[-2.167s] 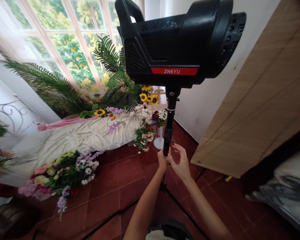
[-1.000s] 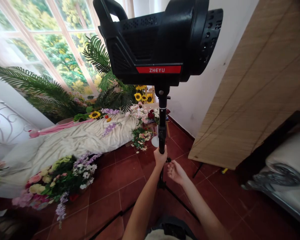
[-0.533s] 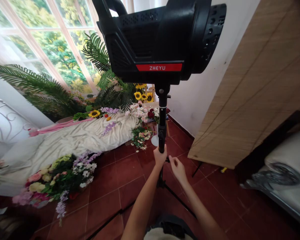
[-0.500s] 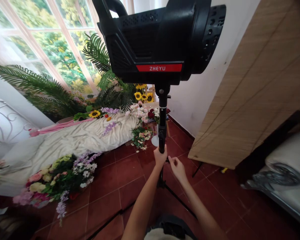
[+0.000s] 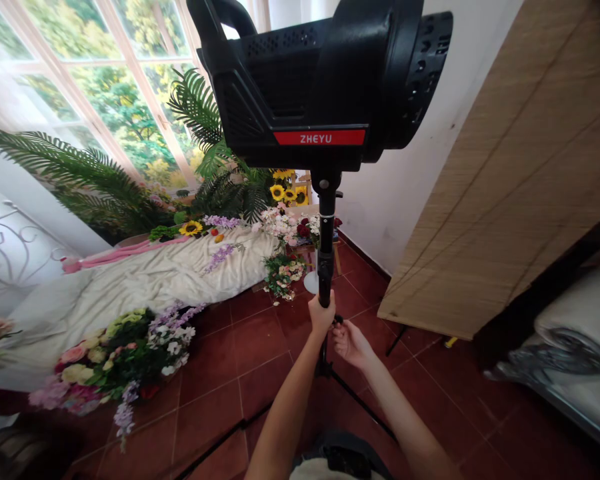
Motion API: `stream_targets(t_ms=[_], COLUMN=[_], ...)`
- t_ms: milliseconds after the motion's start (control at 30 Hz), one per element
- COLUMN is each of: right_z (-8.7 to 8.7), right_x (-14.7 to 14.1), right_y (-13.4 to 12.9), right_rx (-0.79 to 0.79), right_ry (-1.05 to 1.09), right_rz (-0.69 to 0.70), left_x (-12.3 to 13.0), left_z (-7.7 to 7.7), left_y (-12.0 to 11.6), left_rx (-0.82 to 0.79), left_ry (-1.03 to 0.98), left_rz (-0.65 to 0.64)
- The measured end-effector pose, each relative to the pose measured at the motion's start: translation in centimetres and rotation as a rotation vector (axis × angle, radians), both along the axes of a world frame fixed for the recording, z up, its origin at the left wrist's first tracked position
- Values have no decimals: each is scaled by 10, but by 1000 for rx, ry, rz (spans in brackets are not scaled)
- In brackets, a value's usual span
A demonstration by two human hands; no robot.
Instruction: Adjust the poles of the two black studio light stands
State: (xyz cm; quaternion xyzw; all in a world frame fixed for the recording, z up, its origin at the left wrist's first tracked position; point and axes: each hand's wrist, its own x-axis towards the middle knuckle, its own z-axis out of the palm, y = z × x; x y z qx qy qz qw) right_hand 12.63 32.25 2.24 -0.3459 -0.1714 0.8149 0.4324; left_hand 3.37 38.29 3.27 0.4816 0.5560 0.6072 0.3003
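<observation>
A black studio light [image 5: 300, 93] with a red "ZHEYU" label sits on top of an upright black light stand [image 5: 325, 233]. My left hand [image 5: 322, 315] is wrapped round the stand's pole, below a collar on it. Just right of that, my right hand [image 5: 351, 343] has its fingers curled in at a small black knob [image 5: 339, 320] on the stand. The thumb and index finger are against the knob, and part of it shows above them. Lower down, the stand's legs [image 5: 363, 403] spread over the red tiles.
At left is a bed with a cream blanket [image 5: 230, 267]; flowers [image 5: 110, 360] stand before it. Palm fronds [image 5: 197, 110] and sunflowers [image 5: 287, 193] are behind the stand. To the right lean a wooden panel [image 5: 445, 200] and a pale carved-frame sofa [image 5: 580, 340].
My right hand has turned at the knob: its fingers are now curled under, and more of the knob shows. The left hand keeps its grip on the pole.
</observation>
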Motion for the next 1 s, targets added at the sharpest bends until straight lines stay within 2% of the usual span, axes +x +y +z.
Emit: stream_targets(t_ms=[67,167,267,400,533,633,700,767,867,933,1000], right_z=[-3,-2,4,14,17,14,9,5,3,4,5], right_x=[-3,-2,4,12,15,11,6,2,2,7,13], right_y=[-1,-5,-7,-6,-5,-3,0,3,7,8,8], right_rx=[123,478,769,885,908,812,657,430,118,9,-46], right_ry=[-309,-789,-1135,-1361,-1406,-1339,-1173,-878,-338,-44,127], right_rz=[-91,-265,-313,-356,-388,-407,-388,-324,-128,5,83], left_x=[-1,-1,-1,-1,0,0,0,0,0,0,0], left_z=[0,-1,-2,-2,-2,-1,0,0,0,0,1], left_y=[0,1,1,2,2,1,1,0,0,0,0], left_rx=[-1,14,29,34,42,42,33,24,7,-12,-27], left_ry=[10,25,25,20,2,5,13,17,10,-5,-19], left_rz=[-6,-2,-3,-6,-9,-8,-3,2,-6,-11,-9])
